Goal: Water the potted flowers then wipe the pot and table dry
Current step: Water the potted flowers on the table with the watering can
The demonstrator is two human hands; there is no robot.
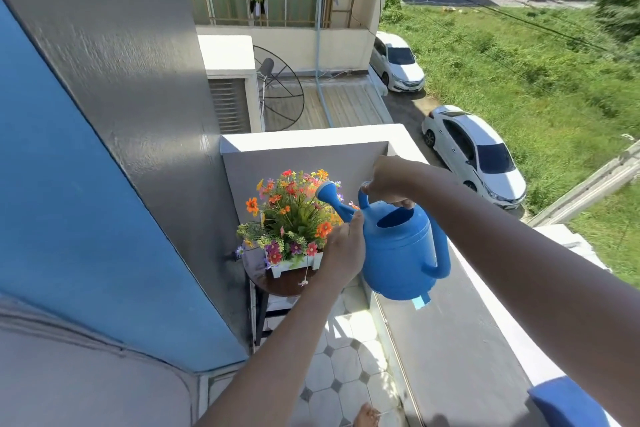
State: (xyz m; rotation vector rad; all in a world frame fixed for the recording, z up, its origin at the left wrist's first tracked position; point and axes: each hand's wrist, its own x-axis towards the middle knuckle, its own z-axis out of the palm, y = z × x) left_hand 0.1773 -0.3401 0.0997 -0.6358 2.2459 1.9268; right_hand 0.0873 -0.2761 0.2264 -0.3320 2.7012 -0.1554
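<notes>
A blue plastic watering can [398,246] hangs in the air above a balcony floor of white octagonal tiles [341,367], just right of a small round dark-wood table [287,282]. The right hand [389,182] has its grip curled tight around the can's top handle, while the left hand [344,246] presses its fingers against the can's front wall at the base of the spout. The rose-tipped spout [327,192] reaches over a bunch of orange, red and purple flowers [289,218] standing in a white slatted planter pot [298,265], which sits on the table against the grey wall [145,80].
</notes>
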